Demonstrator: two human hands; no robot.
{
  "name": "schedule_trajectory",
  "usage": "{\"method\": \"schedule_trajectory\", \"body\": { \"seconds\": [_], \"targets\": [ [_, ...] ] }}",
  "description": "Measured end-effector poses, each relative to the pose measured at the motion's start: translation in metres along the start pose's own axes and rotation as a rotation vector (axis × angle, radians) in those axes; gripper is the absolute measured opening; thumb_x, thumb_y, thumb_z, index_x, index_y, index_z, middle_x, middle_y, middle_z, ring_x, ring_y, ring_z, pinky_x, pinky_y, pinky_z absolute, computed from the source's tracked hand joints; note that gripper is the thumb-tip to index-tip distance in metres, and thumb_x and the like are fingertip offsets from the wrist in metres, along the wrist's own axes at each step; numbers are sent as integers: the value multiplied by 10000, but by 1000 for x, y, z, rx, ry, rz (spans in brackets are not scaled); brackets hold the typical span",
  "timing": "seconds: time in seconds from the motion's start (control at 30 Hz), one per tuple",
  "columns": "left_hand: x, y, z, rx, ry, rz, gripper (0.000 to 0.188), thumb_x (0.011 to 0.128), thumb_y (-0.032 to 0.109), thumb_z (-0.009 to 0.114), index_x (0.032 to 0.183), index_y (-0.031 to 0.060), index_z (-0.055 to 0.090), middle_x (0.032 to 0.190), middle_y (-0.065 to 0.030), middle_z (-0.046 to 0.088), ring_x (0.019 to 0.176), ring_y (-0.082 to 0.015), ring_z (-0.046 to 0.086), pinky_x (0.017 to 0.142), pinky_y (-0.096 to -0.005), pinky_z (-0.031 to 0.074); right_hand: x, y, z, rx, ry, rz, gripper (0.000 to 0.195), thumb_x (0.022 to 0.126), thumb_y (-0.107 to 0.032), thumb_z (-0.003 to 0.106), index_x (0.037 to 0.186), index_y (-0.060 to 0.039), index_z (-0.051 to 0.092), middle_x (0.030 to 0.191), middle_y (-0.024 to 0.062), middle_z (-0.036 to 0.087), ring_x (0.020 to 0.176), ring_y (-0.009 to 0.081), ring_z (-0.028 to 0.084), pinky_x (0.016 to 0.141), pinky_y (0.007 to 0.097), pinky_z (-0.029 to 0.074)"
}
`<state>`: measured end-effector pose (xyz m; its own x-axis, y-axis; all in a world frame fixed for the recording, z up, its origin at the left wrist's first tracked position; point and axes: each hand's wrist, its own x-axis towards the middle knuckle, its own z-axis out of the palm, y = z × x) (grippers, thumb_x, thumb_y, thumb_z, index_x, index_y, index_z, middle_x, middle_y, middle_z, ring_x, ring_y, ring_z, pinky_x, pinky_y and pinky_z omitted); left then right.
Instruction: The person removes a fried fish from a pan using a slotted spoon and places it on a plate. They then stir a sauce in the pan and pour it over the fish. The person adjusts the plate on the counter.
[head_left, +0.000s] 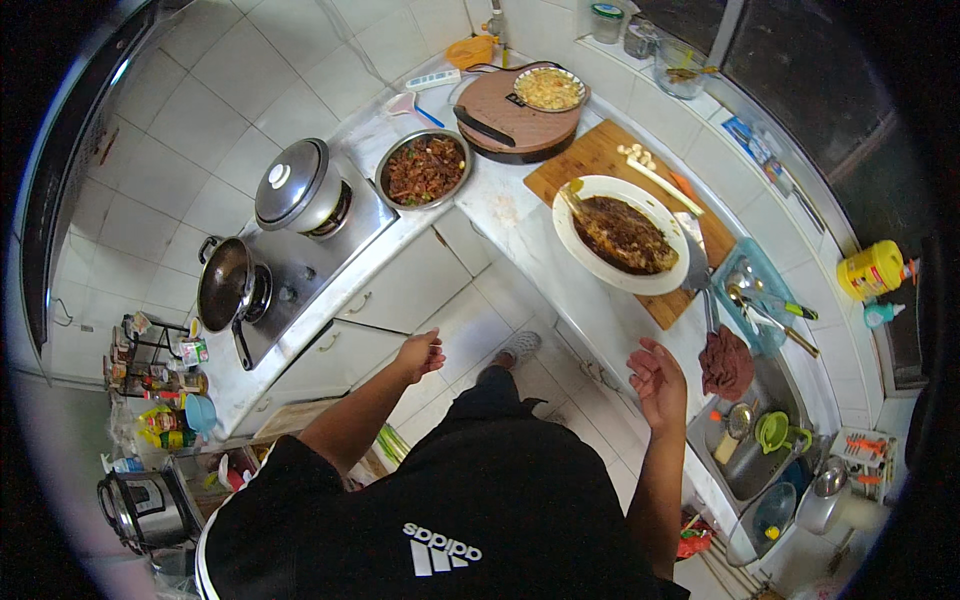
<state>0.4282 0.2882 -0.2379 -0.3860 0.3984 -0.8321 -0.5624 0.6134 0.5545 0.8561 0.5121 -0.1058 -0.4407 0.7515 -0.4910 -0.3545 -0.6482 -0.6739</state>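
My left hand hangs over the floor in front of the lower cabinets, fingers apart and holding nothing. My right hand, palm turned up and empty, is beside the counter edge, nearest to a white oval plate that bears a whole fish in dark sauce. That plate rests partly on a wooden cutting board, where garlic cloves and a pale stalk also lie. A steel bowl of browned, chopped food stands in the counter corner. Behind it, a bowl of yellowish food sits on a round pink electric appliance.
On the gas stove are a lidded pot and a wok, its handle jutting toward the front. A dark red cloth lies by the sink, near a blue basket of utensils. Bottles and jars crowd a rack at left.
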Motion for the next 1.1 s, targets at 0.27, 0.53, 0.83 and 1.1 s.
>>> {"method": "schedule_trajectory", "body": {
  "seconds": [0.27, 0.53, 0.83, 1.1],
  "targets": [
    [70, 117, 61, 145, -164, 57, 361, 939, 451, 621, 949, 92, 582, 705, -28, 560, 663, -176, 626, 604, -341, 550, 57, -15, 23, 75, 161, -49, 326, 989, -264, 566, 1225, -42, 604, 938, 77, 729, 805, 172, 702, 608, 254, 524],
    [105, 205, 113, 256, -386, 72, 262, 958, 360, 614, 959, 98, 613, 782, -16, 593, 702, -180, 632, 619, -330, 536, 98, 8, 17, 75, 392, 34, 323, 951, -297, 618, 1167, -57, 624, 894, 55, 705, 775, 160, 670, 602, 260, 506],
    [136, 224, 189, 348, -539, 228, 296, 974, 282, 606, 1113, 21, 623, 927, -65, 653, 772, -163, 629, 702, -319, 556, 139, 11, 0, -33, 735, -65, 225, 967, -222, 599, 1133, -72, 621, 885, 19, 663, 739, 110, 631, 573, 225, 503],
    [164, 236, 248, 318, -544, 230, 294, 987, 241, 574, 1177, 21, 621, 952, -57, 667, 805, -143, 635, 736, -287, 538, 182, 16, -15, -92, 772, -45, 198, 997, -133, 511, 1143, -35, 601, 901, 39, 675, 728, 124, 646, 622, 243, 549]
  ]
}}
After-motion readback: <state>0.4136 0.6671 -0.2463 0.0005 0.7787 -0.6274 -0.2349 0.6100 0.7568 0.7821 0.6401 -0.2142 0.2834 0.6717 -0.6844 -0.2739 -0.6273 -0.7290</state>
